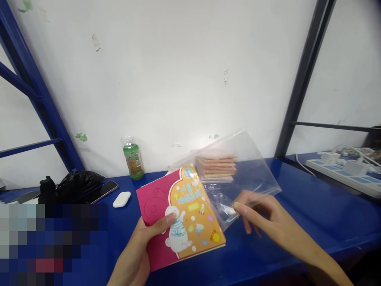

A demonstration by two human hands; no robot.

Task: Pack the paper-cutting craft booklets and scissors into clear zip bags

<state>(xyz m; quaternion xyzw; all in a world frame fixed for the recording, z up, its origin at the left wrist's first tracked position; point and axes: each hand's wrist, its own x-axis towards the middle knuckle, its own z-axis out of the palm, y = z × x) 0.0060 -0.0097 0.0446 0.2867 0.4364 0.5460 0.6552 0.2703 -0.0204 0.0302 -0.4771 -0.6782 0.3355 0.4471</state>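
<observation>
My left hand (149,238) grips a thin book (160,198), thumb on top and fingers beneath. Its cover is magenta and orange, with a white bear in a striped shirt and small coloured pictures. To its right, my right hand (258,214) pinches the near edge of a clear plastic bag (253,171) between thumb and fingers. The bag spreads upward and to the right, partly hidden behind the book. Through or behind the film, a stack of orange-brown packets (218,165) shows beyond the book; I cannot tell if it lies inside the bag.
On the blue table (309,210), a green-labelled bottle (132,159) stands by the wall. Left of the book lie a white earbud case (122,199), a phone (101,192) and a black plastic bag (79,183). White power strips (345,171) with cables sit at the right, beyond a metal post (300,83).
</observation>
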